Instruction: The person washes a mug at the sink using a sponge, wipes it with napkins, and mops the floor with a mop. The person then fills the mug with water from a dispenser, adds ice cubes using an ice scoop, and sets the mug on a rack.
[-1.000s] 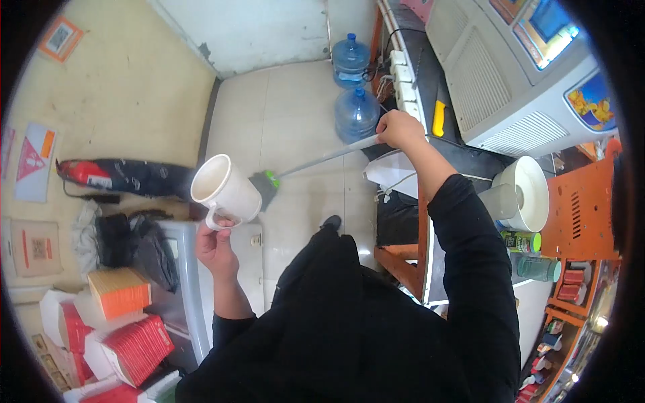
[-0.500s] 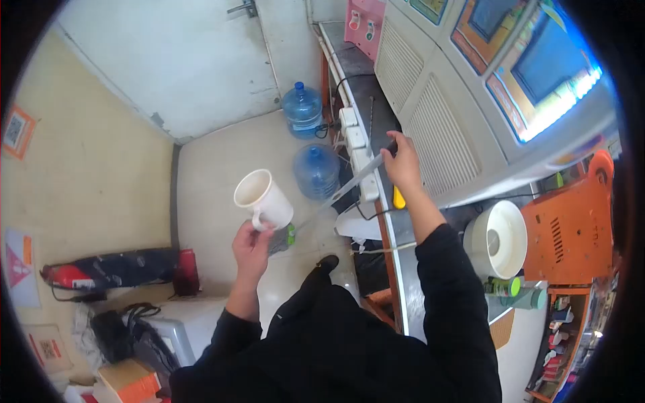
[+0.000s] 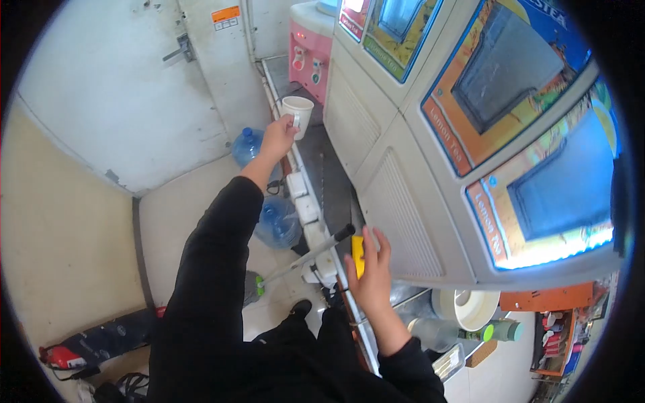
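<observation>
My left hand [image 3: 279, 138] is stretched forward, its fingers round the handle of a white mug [image 3: 297, 115], which is upright above the counter's far end, near the pink dispenser [image 3: 310, 57]. My right hand [image 3: 371, 275] has its fingers apart and holds nothing. Just beyond its fingertips is the black end of a broom handle [image 3: 344, 232], which leans on the counter's edge. The broom's grey and green head [image 3: 254, 287] rests on the floor. Behind my right fingers a yellow object [image 3: 358, 256] is partly hidden.
White power strips [image 3: 304, 201] line the counter edge. Two blue water bottles [image 3: 248, 144] stand on the floor beside it. A large drink machine [image 3: 396, 195] fills the right. Near my right forearm are a white tub [image 3: 480, 307] and green-lidded containers [image 3: 486, 332]. A fire extinguisher [image 3: 62, 357] is at lower left.
My left hand has carried the mug forward and right, from above the floor to the counter. My right hand has let go of the broom handle. The view has turned toward the machine.
</observation>
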A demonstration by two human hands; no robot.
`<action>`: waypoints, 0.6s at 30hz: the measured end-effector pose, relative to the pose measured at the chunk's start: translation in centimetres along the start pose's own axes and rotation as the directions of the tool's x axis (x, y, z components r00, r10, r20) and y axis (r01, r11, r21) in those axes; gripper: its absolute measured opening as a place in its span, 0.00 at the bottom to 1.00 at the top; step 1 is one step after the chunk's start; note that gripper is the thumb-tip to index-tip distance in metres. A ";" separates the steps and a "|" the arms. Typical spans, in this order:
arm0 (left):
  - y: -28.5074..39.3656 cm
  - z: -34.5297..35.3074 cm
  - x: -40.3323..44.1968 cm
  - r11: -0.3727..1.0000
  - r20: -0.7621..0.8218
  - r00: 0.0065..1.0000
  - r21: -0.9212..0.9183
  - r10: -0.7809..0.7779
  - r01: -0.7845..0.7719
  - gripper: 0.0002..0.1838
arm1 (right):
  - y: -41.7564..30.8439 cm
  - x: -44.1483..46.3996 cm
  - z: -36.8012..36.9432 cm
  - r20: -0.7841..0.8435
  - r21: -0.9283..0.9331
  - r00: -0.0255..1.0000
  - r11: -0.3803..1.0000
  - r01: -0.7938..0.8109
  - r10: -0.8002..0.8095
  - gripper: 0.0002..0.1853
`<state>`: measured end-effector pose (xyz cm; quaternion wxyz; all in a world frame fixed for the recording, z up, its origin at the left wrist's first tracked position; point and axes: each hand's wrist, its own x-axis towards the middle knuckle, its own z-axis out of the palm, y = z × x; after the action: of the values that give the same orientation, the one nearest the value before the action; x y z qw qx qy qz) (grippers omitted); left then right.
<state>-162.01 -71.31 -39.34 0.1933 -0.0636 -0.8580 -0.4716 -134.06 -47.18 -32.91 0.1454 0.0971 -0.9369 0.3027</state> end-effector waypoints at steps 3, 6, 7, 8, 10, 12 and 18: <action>0.3 2.2 5.0 0.996 -0.070 0.998 0.094 0.002 0.005 0.12 | 1.3 -3.1 -1.7 0.024 0.158 0.999 0.987 0.040 -0.044 0.27; -0.1 4.0 8.3 0.980 -0.123 0.992 0.199 0.014 0.011 0.12 | 3.0 -7.0 -3.1 0.105 0.156 0.991 0.983 -0.098 0.082 0.25; 0.2 4.3 8.7 0.988 -0.119 0.992 0.146 -0.027 0.045 0.11 | 3.8 -8.6 -3.2 0.089 0.151 0.988 0.979 -0.137 0.125 0.25; 0.6 4.4 9.1 0.992 -0.114 0.991 0.095 -0.068 0.079 0.11 | 4.7 -10.3 -3.2 0.073 0.147 0.983 0.973 -0.176 0.166 0.25; 0.1 4.9 10.1 0.995 -0.092 0.992 0.045 -0.088 0.092 0.09 | 5.5 -12.7 -3.3 0.046 0.165 0.961 0.947 -0.275 0.271 0.26; -1.7 5.2 11.2 0.998 -0.063 0.997 0.045 -0.044 0.047 0.08 | 5.6 -14.1 -3.7 0.024 0.206 0.918 0.897 -0.391 0.395 0.26; -3.9 6.7 12.8 0.998 -0.084 0.995 -0.027 0.061 -0.063 0.07 | 5.2 -14.9 -4.7 -0.125 0.115 0.900 0.907 -0.405 0.418 0.28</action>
<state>-176.74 -68.79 -40.65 0.2424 -0.0732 -0.8399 -0.4801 -120.46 -38.82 -37.00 0.1424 -0.1195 -0.9090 0.3731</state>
